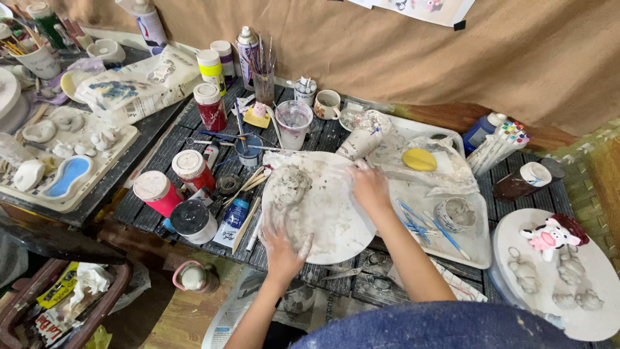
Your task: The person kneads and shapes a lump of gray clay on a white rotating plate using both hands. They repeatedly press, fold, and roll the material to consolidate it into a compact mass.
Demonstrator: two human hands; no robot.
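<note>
Clay lump (292,184) sits at ten o'clock on round board (336,226); our left hand (282,249) steadies, flat and empty-gripped; right hand (369,187) presses, holding nothing.

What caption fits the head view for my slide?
Both hands, left and right, rest on a round clay-smeared board amid paint jars.

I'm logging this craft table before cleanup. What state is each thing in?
left hand: flat on the round board, clay-smeared
right hand: resting on the board's far edge
round board: smeared white
clay lump: on the board, unshaped
red paint jars: lids on
clear cup: upright
pig figurine: painted, lying on a plate
</note>
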